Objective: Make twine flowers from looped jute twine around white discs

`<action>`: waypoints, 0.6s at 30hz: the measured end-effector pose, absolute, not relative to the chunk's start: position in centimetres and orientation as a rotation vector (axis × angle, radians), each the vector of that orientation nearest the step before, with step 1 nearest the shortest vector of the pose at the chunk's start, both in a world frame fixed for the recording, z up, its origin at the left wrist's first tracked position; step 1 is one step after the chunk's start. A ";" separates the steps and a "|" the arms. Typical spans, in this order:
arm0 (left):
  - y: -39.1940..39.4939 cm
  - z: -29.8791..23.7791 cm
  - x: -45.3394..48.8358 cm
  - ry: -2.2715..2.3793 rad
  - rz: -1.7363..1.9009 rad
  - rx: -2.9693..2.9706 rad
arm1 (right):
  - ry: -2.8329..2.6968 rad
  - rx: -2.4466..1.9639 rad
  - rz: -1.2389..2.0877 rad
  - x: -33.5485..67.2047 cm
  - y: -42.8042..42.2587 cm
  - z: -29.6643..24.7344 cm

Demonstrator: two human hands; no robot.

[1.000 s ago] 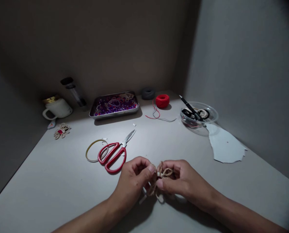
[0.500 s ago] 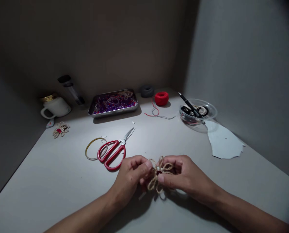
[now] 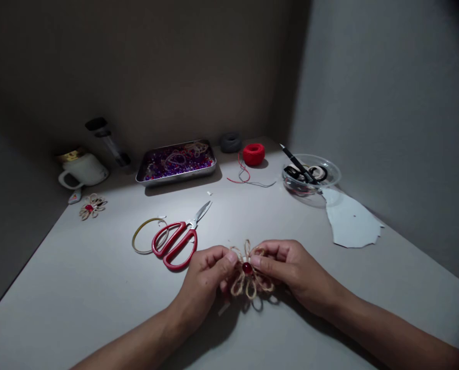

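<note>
Between both hands, just above the table, is a twine flower with looped petals and a shiny dark red bead at its centre. My left hand pinches the flower's left side between thumb and fingers. On the other side, my right hand grips the upper right petals, its thumb close beside the bead. Some of the fingers are hidden behind the loops. Red-handled scissors lie partly spread to the left of my left hand, overlapping a thin yellowish ring.
A second twine flower lies at the left near a white mug. Behind stand a metal tray of beads, a grey cord roll and a red cord roll. A clear bowl and a white sheet are at the right.
The twine flower has turned in my hands, so its bead and lower petals show more fully. My right thumb has shifted from the bead's lower edge to its upper right.
</note>
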State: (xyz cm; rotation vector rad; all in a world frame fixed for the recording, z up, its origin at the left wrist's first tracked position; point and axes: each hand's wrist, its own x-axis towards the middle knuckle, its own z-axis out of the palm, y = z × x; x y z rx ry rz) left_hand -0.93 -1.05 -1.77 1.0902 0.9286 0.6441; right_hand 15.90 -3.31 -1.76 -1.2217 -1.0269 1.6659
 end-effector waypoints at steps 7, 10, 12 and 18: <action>-1.1 -1.0 -0.7 0.906 0.544 1.176 | -1.009 -1.217 1.661 15.6 -3.5 -1.8; -1.0 -1.1 -0.7 0.940 0.543 1.187 | -0.886 -1.118 1.786 15.6 -3.5 -1.9; -0.9 -1.1 -0.8 0.950 0.540 1.204 | -0.819 -1.064 1.849 15.6 -3.5 -2.0; -0.9 -1.4 -0.9 0.951 0.522 1.228 | -0.792 -1.015 1.874 15.4 -3.6 -1.8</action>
